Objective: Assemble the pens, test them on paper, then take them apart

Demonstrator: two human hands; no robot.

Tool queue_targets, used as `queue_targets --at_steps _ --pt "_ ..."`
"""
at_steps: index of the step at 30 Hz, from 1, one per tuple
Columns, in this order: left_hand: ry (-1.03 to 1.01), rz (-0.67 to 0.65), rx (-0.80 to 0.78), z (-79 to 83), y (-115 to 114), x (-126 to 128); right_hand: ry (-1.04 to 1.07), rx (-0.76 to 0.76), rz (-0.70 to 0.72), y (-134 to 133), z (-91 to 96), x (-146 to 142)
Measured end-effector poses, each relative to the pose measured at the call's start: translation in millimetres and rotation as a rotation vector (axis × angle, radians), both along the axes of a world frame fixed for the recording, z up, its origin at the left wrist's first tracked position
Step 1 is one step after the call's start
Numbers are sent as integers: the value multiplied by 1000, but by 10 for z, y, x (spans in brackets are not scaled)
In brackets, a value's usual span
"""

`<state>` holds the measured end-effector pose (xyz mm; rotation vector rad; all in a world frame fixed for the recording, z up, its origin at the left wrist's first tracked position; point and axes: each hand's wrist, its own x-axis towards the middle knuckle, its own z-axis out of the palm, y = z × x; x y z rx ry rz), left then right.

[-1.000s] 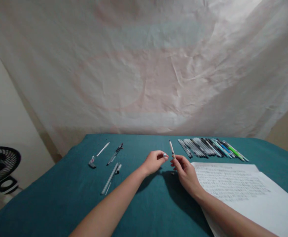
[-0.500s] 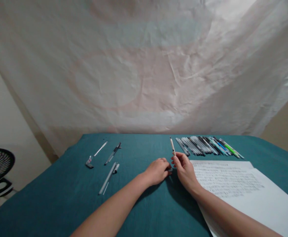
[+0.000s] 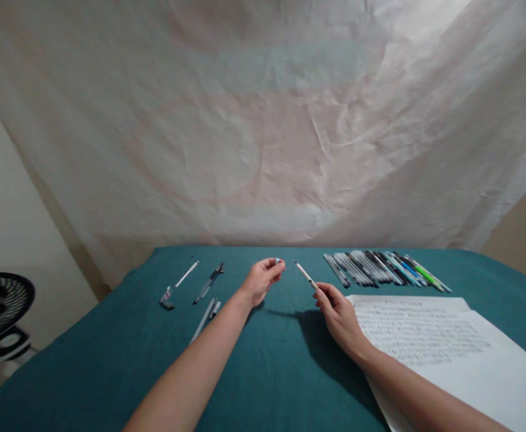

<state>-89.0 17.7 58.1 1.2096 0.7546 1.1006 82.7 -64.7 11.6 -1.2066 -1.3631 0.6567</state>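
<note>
One black round-caged fan [image 3: 2,309] stands at our far left, beyond the edge of the teal cloth-covered counter [image 3: 290,384]. On the counter's left side we have a crumpled clear piece with a dark end [image 3: 167,298], a thin white stick [image 3: 187,273] just beyond it, a clear pen with a black cap [image 3: 209,282], and clear plastic tubes [image 3: 203,320] partly hidden by our left forearm.

Our left hand [image 3: 259,281] is raised over the middle, its grip pinched closed on a small pale-blue piece [image 3: 277,261], too small for us to identify. Just to the right, apart from that piece, is the slim white pen barrel with a dark tip [image 3: 305,274], slanting up toward the left hand. Our right hand [image 3: 340,312] has it by the lower end, thumb and fingers closed around it.

To work well here, we would keep the right grip steady and the tip unobstructed, line the two parts up before they touch, and press gently along the barrel, since a thin barrel held at one end probably tips easily.

Farther right lie a row of clear and coloured pens [image 3: 371,268] and, nearer us, white handwritten paper sheets [image 3: 429,384].
</note>
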Motion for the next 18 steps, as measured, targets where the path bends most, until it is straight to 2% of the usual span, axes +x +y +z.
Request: queue_targets --at_steps 5,12,18 --pt "-66 -24 -48 17 37 -59 -32 21 15 7 -26 -5" --pt "-58 -99 -1 24 20 -56 -42 21 7 -3 -9 2" --pt "-23 -112 13 59 -16 -42 -47 29 23 -29 26 -13"
